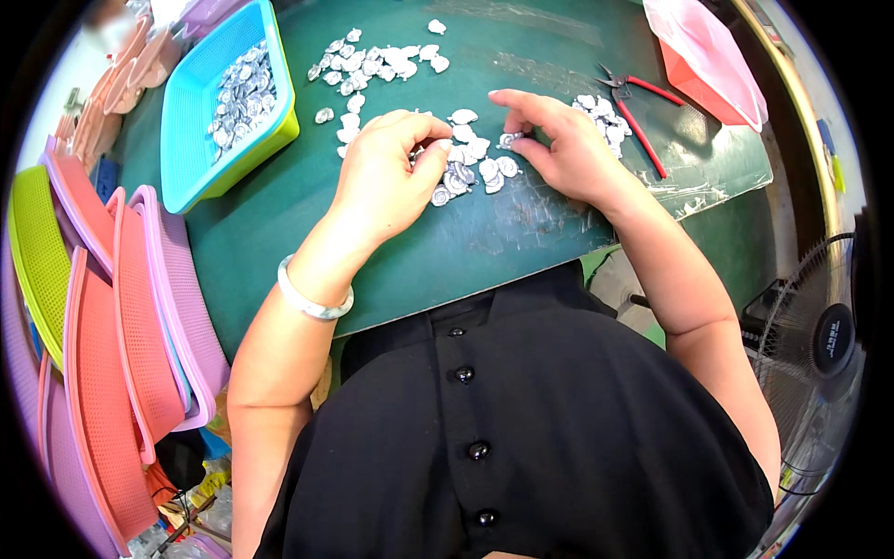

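Observation:
Small silver-grey metal pieces with a swirled, flower-like relief (pixel 454 179) lie in a loose group on the green table between my hands. My left hand (pixel 386 172) is curled over the left side of this group, thumb and forefinger drawn together; what they hold, if anything, is mostly hidden. Between thumb and bent fingers, my right hand (pixel 570 154) pinches one silver metal piece (pixel 508 141), its forefinger stretched out above. More loose pieces (pixel 372 63) are spread farther back. Another small heap (pixel 607 121) sits just right of my right hand.
A blue and lime-green basket (pixel 177 140) at the left holds many metal pieces. Red-handled cutting pliers (pixel 643 126) lie at the right, near a pink basket (pixel 712 74). Stacked plastic baskets (pixel 107 391) stand at my left. A black fan (pixel 819 340) is at my right.

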`<state>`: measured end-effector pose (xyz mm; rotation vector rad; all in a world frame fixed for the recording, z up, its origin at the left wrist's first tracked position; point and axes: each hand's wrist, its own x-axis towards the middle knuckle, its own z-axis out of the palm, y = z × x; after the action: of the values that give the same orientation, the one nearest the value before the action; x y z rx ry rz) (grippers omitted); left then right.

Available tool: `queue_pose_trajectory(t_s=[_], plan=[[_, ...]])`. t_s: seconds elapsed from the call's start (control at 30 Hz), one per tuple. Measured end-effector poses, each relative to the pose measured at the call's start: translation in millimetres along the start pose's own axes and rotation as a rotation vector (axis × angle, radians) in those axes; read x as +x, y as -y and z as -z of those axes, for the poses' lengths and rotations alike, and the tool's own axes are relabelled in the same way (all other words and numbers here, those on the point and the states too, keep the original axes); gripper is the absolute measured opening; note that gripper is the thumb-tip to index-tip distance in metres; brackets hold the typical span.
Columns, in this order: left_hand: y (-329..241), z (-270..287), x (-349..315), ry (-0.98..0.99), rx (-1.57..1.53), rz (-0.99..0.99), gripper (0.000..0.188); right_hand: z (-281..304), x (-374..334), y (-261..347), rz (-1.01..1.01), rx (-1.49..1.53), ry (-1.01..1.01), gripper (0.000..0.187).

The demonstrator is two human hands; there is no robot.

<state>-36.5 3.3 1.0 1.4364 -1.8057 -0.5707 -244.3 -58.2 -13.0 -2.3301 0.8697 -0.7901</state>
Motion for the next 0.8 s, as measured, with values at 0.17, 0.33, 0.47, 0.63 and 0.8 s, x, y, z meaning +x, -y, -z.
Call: queue_pose_trajectory(t_s=[0.17,0.33,0.47,0.63,0.8], plan=[[-3,-7,3,0.096,-0.171,0.129,0.014,-5,2,2,-0.155,0.535,-0.061,0.044],[1,-4,2,0.111,-0.226,0.157,0.013,-8,21,27,-0.238,0.844,-0.042,0.045],[12,2,0,0.054,-0.499,0.235,0.014,-8,37,28,-0.244,0.901,0.014,0.041],[13,8,0,-0.005,-0.754,0.368,0.014,-7,48,28,-0.296,0.9,0.127,0.041],[15,12,-1,0.04,-0.699,0.376,0.013,-15,48,25,-0.275,0.955,0.127,0.043]])
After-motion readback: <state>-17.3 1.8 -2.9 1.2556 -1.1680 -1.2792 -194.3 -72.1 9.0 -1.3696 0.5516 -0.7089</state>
